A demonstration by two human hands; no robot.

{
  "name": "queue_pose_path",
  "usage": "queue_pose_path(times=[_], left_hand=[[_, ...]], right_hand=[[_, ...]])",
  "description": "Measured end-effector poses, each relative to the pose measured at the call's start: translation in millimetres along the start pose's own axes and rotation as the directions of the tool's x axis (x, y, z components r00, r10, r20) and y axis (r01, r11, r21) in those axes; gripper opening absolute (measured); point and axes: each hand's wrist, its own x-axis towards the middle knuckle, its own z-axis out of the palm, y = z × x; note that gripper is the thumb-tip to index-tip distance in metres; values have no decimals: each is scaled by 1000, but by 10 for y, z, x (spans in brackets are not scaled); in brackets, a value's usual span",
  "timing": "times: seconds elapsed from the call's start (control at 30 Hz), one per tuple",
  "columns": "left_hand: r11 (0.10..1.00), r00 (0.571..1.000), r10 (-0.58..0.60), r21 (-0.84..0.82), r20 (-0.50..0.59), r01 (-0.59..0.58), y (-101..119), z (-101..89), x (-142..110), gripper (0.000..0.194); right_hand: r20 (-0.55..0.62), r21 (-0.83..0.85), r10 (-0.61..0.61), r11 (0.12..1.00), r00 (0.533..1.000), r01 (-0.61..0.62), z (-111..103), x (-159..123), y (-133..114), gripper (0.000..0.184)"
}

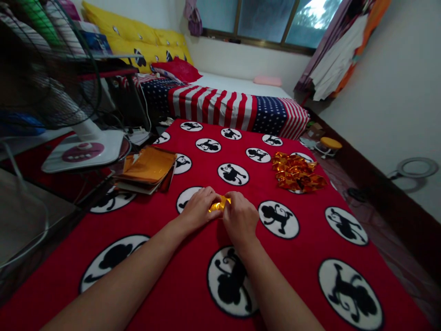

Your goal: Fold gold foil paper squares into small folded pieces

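Observation:
My left hand (199, 209) and my right hand (240, 218) meet over a red blanket (303, 257) printed with black monkeys in white circles. Both pinch a small piece of shiny gold foil paper (219, 205) between their fingers, and most of it is hidden by the knuckles. A stack of flat gold foil sheets (148, 168) lies to the left, a short reach from my left hand. A pile of folded gold foil pieces (296, 172) sits farther off to the right.
A white standing fan (81, 147) with a dark cage rises at the left edge. Beyond the blanket lies bedding with a stars-and-stripes cover (234, 108), with yellow pillows (138, 39) behind it. A ring light (415, 168) and a small yellow stool (330, 145) stand on the floor at right.

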Motion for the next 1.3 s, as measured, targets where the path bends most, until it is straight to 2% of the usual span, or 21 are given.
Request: queue_pose_path(times=[0.1,0.2,0.4,0.6,0.7,0.8,0.9,1.1,1.2,1.27,1.3], left_hand=[[1000,1000,-6,7,12,6,15,-17,0,14],[1000,1000,-4,3,19,4,33,-35,-8,16],[1000,999,20,-15,50,-19,35,-71,-42,18],[997,991,47,-67,129,-38,-27,-129,-47,23],[995,986,52,-97,161,-37,-63,-150,-38,27],[993,985,49,-110,168,-30,-79,-166,-32,30],[992,984,51,-125,172,-29,-79,-178,-26,30],[989,983,54,-144,176,-28,-91,-175,-16,32],[991,985,58,-132,161,-36,-98,-162,-21,33],[991,987,60,-130,151,-41,-94,-156,-25,33],[991,987,61,-130,147,-41,-90,-155,-27,32]], right_hand=[[88,-45,44,998,995,-41,50,-42,-159,17],[143,-99,81,993,986,-67,102,-101,-203,18],[146,-33,0,999,989,5,111,-197,-137,20],[168,-15,65,998,984,-64,85,-241,-119,22],[184,5,83,996,979,-86,54,-258,-70,24],[197,8,161,986,967,-166,4,-284,13,22],[198,11,243,968,950,-250,-58,-313,126,20],[226,41,320,941,920,-337,-179,-334,384,12],[115,76,282,953,952,-292,-197,-370,362,8],[-10,117,171,979,985,-169,-170,-431,225,18],[-41,149,79,986,996,-72,-144,-470,126,26]])
